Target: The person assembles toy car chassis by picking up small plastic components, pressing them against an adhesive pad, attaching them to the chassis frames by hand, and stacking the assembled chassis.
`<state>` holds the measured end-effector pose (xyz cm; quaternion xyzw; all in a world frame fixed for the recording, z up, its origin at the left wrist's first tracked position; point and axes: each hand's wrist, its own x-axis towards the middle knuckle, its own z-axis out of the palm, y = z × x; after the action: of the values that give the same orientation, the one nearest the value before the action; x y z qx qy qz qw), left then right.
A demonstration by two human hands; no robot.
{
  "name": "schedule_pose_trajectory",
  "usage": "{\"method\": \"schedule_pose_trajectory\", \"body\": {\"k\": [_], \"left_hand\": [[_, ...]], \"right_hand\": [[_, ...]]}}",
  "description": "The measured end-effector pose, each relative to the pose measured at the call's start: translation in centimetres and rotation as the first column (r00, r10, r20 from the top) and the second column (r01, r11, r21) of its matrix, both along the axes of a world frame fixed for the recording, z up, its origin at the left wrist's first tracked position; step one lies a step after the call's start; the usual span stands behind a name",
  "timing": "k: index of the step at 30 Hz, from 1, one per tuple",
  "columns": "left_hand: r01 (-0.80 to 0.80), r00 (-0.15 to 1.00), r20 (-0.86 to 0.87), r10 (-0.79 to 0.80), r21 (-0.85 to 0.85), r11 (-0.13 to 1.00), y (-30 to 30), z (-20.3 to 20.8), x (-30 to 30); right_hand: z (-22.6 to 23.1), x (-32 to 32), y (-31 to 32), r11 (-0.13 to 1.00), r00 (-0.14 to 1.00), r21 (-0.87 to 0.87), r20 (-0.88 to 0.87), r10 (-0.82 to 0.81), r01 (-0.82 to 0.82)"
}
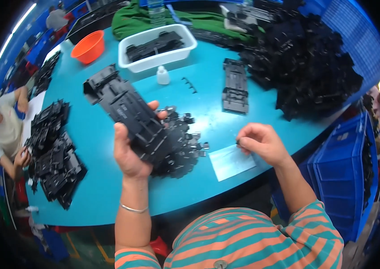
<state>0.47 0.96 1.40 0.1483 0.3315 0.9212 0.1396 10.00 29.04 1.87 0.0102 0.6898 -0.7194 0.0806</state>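
Note:
My left hand (132, 154) is wrapped round a black plastic toy-car chassis (125, 110), held tilted above the table with its far end toward the upper left. Behind and beside it lies a heap of small black plastic parts (183, 150). My right hand (264, 142) is closed in a pinch on a small dark piece, too little of which shows to name. Below those fingers, a pale, shiny flat sheet (230, 162) lies near the table's front edge. A second black chassis (235, 85) rests on the table farther back to the right.
A white tub (157, 62) holds black parts, with an orange bowl (88, 47) to its left. A small white bottle (163, 75) and a thin black strip (189, 85) lie mid-table. Black parts pile up at right (302, 62) and left (55, 157). Another person (8, 125) sits at left.

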Motion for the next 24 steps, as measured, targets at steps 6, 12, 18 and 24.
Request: {"method": "schedule_pose_trajectory", "body": {"k": [6,12,18,24], "left_hand": [[-0.091,0.996,-0.020,0.090,-0.056,0.994,0.5,-0.1,0.0],[-0.112,0.993,-0.031,0.110,-0.065,0.992,0.5,-0.1,-0.2],[-0.083,0.996,-0.040,0.080,-0.062,0.995,0.0,-0.6,-0.5],[-0.086,0.995,-0.045,0.083,-0.066,0.994,0.1,-0.6,-0.4]], "right_hand": [[0.3,0.8,0.2,0.999,0.999,-0.023,0.025,-0.035,0.036],[0.5,1.4,0.6,0.943,0.987,0.333,-0.153,0.044,0.009],[0.4,1.6,0.0,0.538,0.864,0.824,-0.392,0.316,0.177],[-0.1,2.0,-0.6,0.345,0.824,0.920,-0.338,0.455,0.187]]}}
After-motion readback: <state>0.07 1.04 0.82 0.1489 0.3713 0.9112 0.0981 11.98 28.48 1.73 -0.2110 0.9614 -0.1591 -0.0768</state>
